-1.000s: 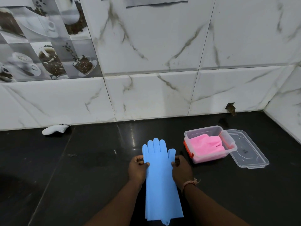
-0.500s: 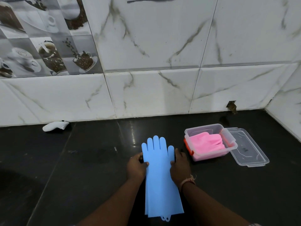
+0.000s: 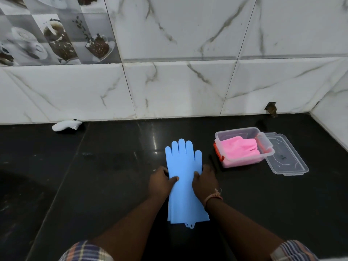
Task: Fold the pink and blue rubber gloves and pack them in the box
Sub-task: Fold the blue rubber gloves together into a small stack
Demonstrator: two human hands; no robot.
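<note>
- Your left hand (image 3: pixel 161 182) grips the left edge of the blue gloves (image 3: pixel 185 182), thumb lying on top and fingers tucked at or under the edge; your right hand (image 3: pixel 204 182) holds the right edge the same way.
- The blue gloves lie flat on the black counter (image 3: pixel 94 185), seemingly 2 stacked, fingers pointing to the wall and cuffs toward you. Stacking them squarely likely lets you fold both in 1 go.
- You hold them about midway along, which looks like the line for a fold; my guess is the finger end comes back over the cuffs next.
- The pink gloves (image 3: pixel 240 150) already sit folded in the clear box (image 3: pixel 222 135), which stands just right of the blue ones, so that half of the job looks done.
- The lid (image 3: pixel 286 157) lies open on the counter, touching the box's right side, leaving the mouth free.
- Rubber may spring back, so press the crease before lifting.
</note>
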